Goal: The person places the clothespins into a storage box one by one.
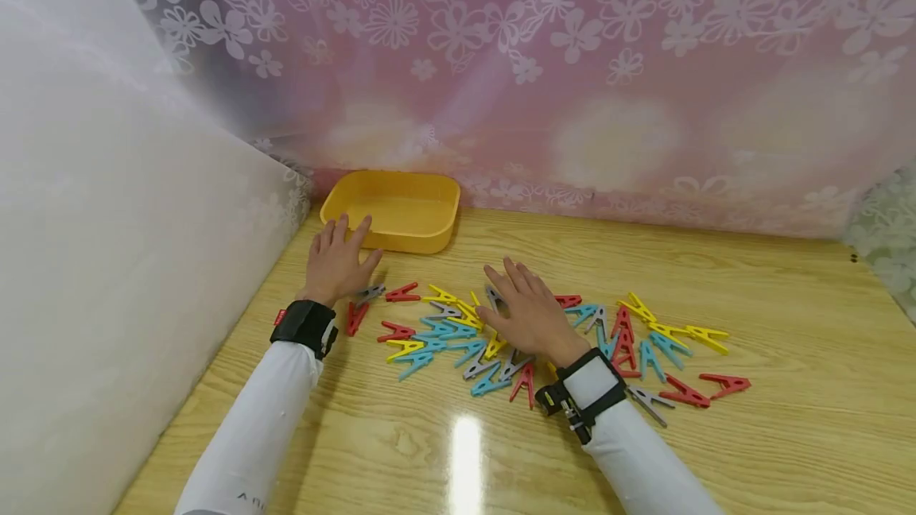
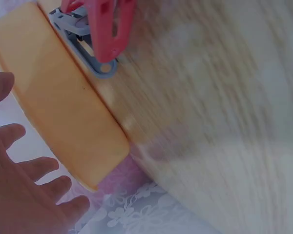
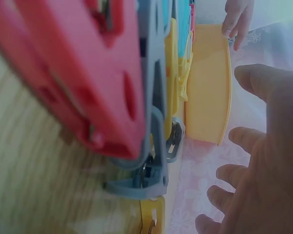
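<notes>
My left hand (image 1: pixel 335 265) is spread just in front of the yellow plastic basin (image 1: pixel 422 243), its fingertips overlapping the near rim in the head view. Beside its thumb lie a grey clothespin (image 1: pixel 370 292) and a red clothespin (image 1: pixel 356 316). With fingers spread, my right hand (image 1: pixel 528 310) hovers over the middle of a scattered group of clothespins. Around it are a grey clothespin (image 1: pixel 494 296), a yellow clothespin (image 1: pixel 495 346) and a blue clothespin (image 1: pixel 490 382). Neither hand holds anything; in the right wrist view the right fingers (image 3: pixel 246 139) are apart from the clothespins.
More red, yellow, blue and grey clothespins spread to the right, as far as a red clothespin (image 1: pixel 726 385). All lie on a wood-grain table (image 1: pixel 787 451). A pink flowered curtain (image 1: pixel 501 102) hangs behind the basin, and a white sheet (image 1: pixel 129 205) borders the left side.
</notes>
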A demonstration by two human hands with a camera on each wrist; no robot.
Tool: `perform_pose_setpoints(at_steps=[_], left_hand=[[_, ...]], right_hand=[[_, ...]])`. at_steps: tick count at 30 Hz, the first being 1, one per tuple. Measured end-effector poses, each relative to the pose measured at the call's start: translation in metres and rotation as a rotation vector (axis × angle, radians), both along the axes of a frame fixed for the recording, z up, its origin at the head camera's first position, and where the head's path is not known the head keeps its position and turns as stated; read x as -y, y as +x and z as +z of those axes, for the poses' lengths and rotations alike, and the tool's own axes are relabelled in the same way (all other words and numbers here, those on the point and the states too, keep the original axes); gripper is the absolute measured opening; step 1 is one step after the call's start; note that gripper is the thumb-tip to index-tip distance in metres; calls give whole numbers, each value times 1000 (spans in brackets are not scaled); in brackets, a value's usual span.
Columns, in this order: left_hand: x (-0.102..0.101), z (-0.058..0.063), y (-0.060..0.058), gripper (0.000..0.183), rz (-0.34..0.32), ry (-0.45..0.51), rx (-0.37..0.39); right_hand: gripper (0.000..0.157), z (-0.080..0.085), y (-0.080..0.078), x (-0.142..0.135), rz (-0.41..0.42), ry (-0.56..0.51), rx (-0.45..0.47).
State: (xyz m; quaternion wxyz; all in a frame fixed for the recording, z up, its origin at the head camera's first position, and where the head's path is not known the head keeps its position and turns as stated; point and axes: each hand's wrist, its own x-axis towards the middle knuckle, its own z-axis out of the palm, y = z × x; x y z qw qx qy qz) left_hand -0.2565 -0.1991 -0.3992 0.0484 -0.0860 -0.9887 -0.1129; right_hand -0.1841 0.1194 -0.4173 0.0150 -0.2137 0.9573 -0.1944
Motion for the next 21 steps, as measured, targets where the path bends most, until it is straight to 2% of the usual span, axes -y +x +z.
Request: perform_pose_setpoints(at_steps=[9,21], left_hand=[[0,-4,-4,63,11,-3,33],[-3,-3,-8,63,-2,28,121]], right_hand=[[69,2,2,-1,12,-13,-4],[68,6,5,-3,14,-24,10]])
